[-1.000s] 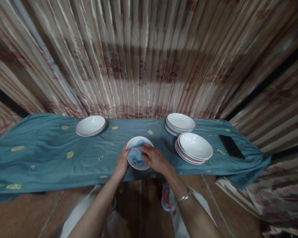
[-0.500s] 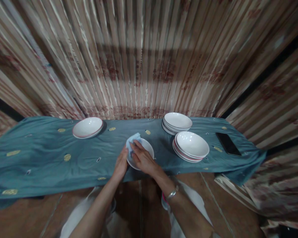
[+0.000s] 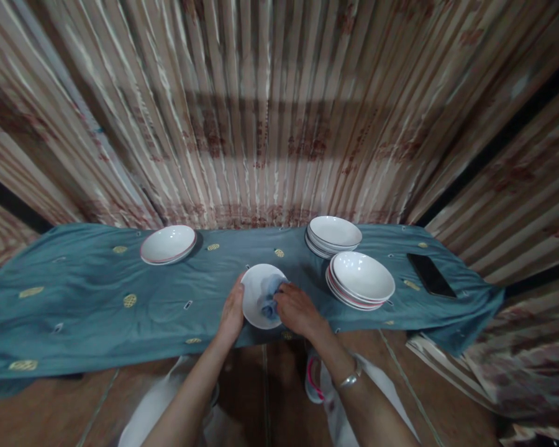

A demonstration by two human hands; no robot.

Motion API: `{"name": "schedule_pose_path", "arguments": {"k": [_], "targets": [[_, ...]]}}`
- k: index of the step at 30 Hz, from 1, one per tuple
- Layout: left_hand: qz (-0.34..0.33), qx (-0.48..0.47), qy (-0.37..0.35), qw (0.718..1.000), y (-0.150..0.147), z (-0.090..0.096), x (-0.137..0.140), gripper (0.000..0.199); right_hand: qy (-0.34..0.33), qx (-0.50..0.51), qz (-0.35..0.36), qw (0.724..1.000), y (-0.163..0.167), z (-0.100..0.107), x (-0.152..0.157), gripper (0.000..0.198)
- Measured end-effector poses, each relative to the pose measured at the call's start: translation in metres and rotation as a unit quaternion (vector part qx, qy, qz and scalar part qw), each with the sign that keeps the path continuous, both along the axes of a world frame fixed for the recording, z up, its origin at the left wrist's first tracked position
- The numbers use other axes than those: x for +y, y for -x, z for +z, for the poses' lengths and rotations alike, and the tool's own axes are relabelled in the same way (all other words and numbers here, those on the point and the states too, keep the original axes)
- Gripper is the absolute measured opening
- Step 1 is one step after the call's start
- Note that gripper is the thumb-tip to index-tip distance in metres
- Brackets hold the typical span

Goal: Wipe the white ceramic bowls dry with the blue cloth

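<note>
A white bowl (image 3: 253, 299) is tilted toward me near the front edge of the cloth-covered table, its inside facing up. My left hand (image 3: 233, 312) grips the bowl's left rim, thumb side against it. Bunched in the fingers of my right hand (image 3: 299, 308) is a light blue cloth (image 3: 270, 298), pressed against the right part of the bowl's inside. The fingertips of my right hand are partly hidden by the cloth.
Two stacks of white bowls stand to the right, a rear stack (image 3: 334, 234) and a front stack (image 3: 361, 279). A black phone (image 3: 431, 275) lies beyond them. At the left sit red-rimmed bowls (image 3: 168, 244) on the teal tablecloth (image 3: 88, 292). A patterned curtain (image 3: 265, 124) hangs behind.
My right hand has moved with the cloth from the bowl's upper left rim to the right part of its inside. The bowl's interior is now more exposed.
</note>
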State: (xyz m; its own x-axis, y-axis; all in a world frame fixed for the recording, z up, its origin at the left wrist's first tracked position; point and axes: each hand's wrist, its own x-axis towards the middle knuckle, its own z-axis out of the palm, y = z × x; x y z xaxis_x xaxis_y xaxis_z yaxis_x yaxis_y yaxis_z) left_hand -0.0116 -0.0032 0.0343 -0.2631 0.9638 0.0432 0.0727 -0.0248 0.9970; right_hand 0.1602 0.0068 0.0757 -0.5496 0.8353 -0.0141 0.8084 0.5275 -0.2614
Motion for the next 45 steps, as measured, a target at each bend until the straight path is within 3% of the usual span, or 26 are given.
{"name": "schedule_pose_path", "arguments": {"k": [3, 6, 9, 11, 16, 20, 25, 30, 33, 35, 37, 39, 42, 45], "targets": [[0.000, 0.017, 0.000, 1.000, 0.000, -0.002, 0.002, 0.057, 0.084, 0.091, 0.077, 0.989, 0.004, -0.003, -0.001, 0.022], [-0.002, 0.019, 0.007, 1.000, 0.000, -0.003, 0.003, 0.058, 0.151, 0.227, 0.106, 0.956, 0.017, -0.008, 0.002, 0.023], [-0.012, 0.022, 0.004, 1.000, 0.001, -0.003, 0.003, 0.055, 0.151, 0.349, 0.099, 0.919, 0.030, -0.017, 0.005, 0.029], [-0.012, 0.035, 0.001, 0.999, 0.001, -0.003, 0.003, 0.053, 0.120, 0.374, 0.079, 0.916, 0.035, -0.023, 0.006, 0.036], [-0.017, 0.064, 0.007, 0.998, 0.001, -0.003, 0.002, 0.054, 0.006, 0.244, 0.016, 0.970, 0.033, -0.024, 0.005, 0.051], [-0.020, 0.055, 0.002, 0.998, 0.001, -0.004, 0.000, 0.056, -0.075, 0.077, -0.037, 0.993, 0.027, -0.011, 0.003, 0.045], [-0.011, 0.048, 0.007, 0.999, 0.001, -0.007, 0.001, 0.059, -0.048, -0.034, -0.053, 0.997, 0.019, 0.001, 0.001, 0.026], [-0.014, 0.044, -0.013, 0.999, 0.000, -0.007, 0.003, 0.061, 0.076, 0.063, 0.052, 0.994, 0.012, 0.002, 0.003, 0.025], [-0.009, 0.039, 0.000, 0.999, 0.000, -0.009, 0.003, 0.061, 0.163, 0.194, 0.077, 0.964, 0.017, -0.005, 0.006, 0.024], [-0.007, 0.040, 0.004, 0.999, 0.000, -0.009, 0.003, 0.058, 0.184, 0.289, 0.076, 0.936, 0.023, -0.013, 0.007, 0.024], [-0.013, 0.044, -0.002, 0.999, 0.001, -0.009, 0.003, 0.055, 0.173, 0.368, 0.072, 0.911, 0.030, -0.020, 0.007, 0.026], [-0.021, 0.049, -0.008, 0.999, 0.000, -0.007, 0.002, 0.053, 0.139, 0.404, 0.058, 0.903, 0.035, -0.026, 0.007, 0.034], [-0.026, 0.056, -0.008, 0.998, -0.001, -0.004, 0.000, 0.055, 0.072, 0.361, 0.021, 0.930, 0.035, -0.026, 0.004, 0.047], [-0.029, 0.058, -0.004, 0.998, -0.002, -0.003, -0.003, 0.060, -0.016, 0.230, -0.017, 0.973, 0.030, -0.018, 0.002, 0.051]]}}
